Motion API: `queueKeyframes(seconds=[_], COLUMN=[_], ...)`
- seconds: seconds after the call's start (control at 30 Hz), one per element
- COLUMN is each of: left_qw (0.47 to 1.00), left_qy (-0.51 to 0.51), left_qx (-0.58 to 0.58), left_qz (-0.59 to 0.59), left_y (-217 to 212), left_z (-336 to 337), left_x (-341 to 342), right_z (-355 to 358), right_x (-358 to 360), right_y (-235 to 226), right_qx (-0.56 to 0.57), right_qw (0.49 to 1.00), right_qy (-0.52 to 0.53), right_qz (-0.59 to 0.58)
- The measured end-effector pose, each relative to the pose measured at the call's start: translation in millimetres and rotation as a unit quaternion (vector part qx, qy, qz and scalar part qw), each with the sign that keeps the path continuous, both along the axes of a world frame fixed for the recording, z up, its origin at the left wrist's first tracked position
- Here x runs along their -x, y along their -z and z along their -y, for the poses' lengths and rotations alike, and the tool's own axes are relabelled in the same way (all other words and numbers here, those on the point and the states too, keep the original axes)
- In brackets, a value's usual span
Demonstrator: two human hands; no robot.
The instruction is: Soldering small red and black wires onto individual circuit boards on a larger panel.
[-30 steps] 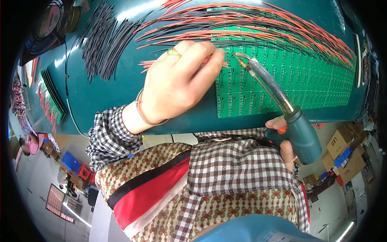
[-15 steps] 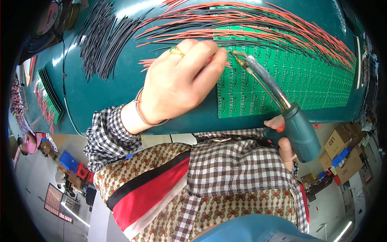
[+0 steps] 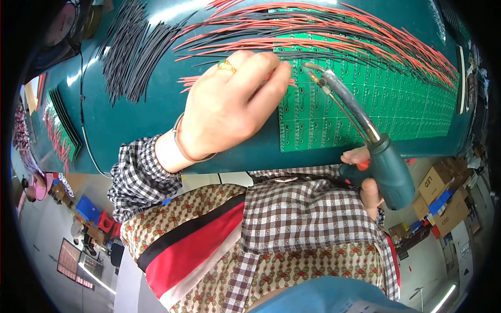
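My left hand (image 3: 229, 109), with a gold ring and a thin bracelet, rests on the dark green table (image 3: 135, 125), fingers pinched on a red wire at the left edge of a green circuit board panel (image 3: 365, 99). My right hand (image 3: 362, 175) grips the teal handle of a soldering gun (image 3: 365, 138), whose metal tip (image 3: 310, 70) points at the board just right of my left fingertips. Many red wires (image 3: 323, 28) fan out across the top of the panel.
A pile of black wires (image 3: 130, 49) lies at the table's upper left. More boards with red wires (image 3: 60, 130) sit at the left edge. Cardboard boxes (image 3: 443, 193) stand on the floor at the right. Blue and red crates (image 3: 94, 216) are at lower left.
The soldering gun's tip has stayed close to my left fingertips on the board. My left hand has shifted only slightly.
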State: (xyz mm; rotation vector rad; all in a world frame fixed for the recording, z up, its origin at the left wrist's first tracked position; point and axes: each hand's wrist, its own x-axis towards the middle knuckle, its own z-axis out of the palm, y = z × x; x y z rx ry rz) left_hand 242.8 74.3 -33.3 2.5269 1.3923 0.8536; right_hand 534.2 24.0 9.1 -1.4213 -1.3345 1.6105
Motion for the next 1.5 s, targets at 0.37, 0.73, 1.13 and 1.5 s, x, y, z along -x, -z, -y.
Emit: queueKeyframes(seconds=[0.37,0.73,1.13,1.5], left_qw=[1.000,1.000,0.996,1.000], left_qy=[-0.016,-0.018,-0.010,-0.002], left_qx=[0.006,0.004,0.060,0.015], left_qz=[0.007,0.016,0.062,0.024], left_y=[-2,-7,-16,-7], left_z=[1,-2,-8,-12], left_x=[-2,2,-9,-10], right_z=[0,-1,3,7], right_x=[1,-5,-18,-12], right_y=[4,7,14,5], right_qx=[-0.038,-0.034,-0.053,-0.005], right_qw=[0.999,0.997,0.996,0.997], right_qy=[0.037,0.052,0.049,0.068], right_qz=[-0.010,-0.038,-0.043,-0.021])
